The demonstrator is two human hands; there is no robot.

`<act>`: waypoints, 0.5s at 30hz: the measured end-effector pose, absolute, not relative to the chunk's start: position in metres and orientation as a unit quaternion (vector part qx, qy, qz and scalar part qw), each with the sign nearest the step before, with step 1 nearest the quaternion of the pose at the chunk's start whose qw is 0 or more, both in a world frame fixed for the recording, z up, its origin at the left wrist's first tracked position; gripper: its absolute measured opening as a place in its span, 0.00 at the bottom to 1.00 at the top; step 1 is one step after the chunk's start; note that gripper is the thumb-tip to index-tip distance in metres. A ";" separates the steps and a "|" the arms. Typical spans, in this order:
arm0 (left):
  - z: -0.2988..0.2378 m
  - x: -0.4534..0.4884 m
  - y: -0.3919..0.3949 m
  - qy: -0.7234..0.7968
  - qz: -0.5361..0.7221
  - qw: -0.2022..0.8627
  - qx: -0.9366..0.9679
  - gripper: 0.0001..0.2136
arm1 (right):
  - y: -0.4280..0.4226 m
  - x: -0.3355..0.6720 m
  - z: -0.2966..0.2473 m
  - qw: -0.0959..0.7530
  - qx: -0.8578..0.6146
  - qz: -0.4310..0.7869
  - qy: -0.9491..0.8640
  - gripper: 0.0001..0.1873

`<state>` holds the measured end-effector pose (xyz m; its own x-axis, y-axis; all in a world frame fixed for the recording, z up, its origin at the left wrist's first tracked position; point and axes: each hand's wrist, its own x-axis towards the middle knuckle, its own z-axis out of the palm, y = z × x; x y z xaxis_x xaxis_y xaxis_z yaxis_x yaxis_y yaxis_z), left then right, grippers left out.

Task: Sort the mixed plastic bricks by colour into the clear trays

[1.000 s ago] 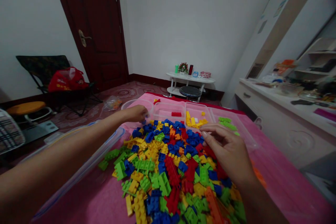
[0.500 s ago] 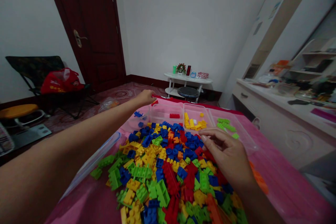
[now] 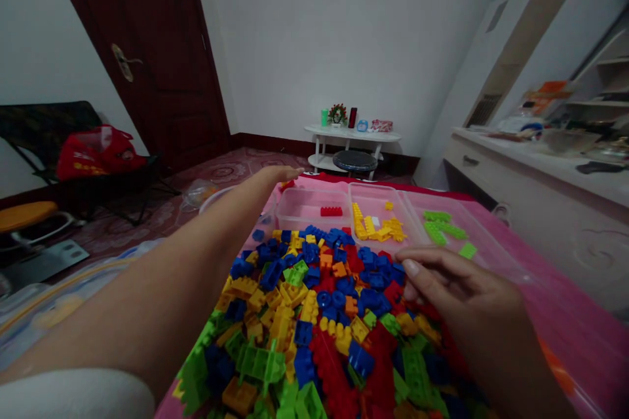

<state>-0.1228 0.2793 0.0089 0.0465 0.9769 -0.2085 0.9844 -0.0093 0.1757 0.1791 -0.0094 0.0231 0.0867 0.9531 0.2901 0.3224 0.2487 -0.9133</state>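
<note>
Past the far left of the brick pile, my left hand (image 3: 284, 175) reaches out with its back toward me and its visible fingers stretched out. Just below it lie small red and orange pieces (image 3: 286, 185). My right hand (image 3: 455, 281) is over the right side of the toy brick pile (image 3: 309, 294), thumb and fingers curled close together. Whatever is between those fingertips is hidden. Blue, yellow, green, red and orange bricks are heaped in the pile. Behind it, one clear box (image 3: 299, 200) has a red brick (image 3: 331, 211) in it.
Yellow bricks (image 3: 378, 229) sit in another clear box (image 3: 413, 209); green bricks (image 3: 442, 226) lie in a box to its right. A pink cloth (image 3: 555, 314) covers the table. At right stands a white dresser (image 3: 535, 190); a low white table (image 3: 351, 133) is by the wall.
The view has shifted toward the pile and boxes. My left hand's fingers now extend farther right above the red and orange pieces. My right hand stays over the pile's right side.
</note>
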 end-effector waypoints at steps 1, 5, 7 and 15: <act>0.006 -0.122 0.281 0.694 -0.017 0.156 0.702 0.30 | -0.010 0.179 0.023 0.511 -0.533 0.305 -0.601 0.13; -0.008 -0.118 0.280 0.715 -0.004 0.207 0.668 0.29 | -0.010 0.179 0.023 0.508 -0.538 0.299 -0.603 0.13; -0.012 -0.117 0.278 0.724 0.020 0.211 0.656 0.29 | -0.010 0.179 0.022 0.507 -0.539 0.295 -0.604 0.14; 0.017 -0.110 0.263 0.672 0.230 0.204 0.674 0.08 | -0.007 0.181 0.022 0.513 -0.528 0.303 -0.605 0.14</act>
<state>-0.1102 0.2632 0.0171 -0.0084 0.9993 0.0359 0.8109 -0.0142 0.5850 0.1806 -0.0074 0.0220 0.0834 0.9501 0.3006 0.3286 0.2586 -0.9084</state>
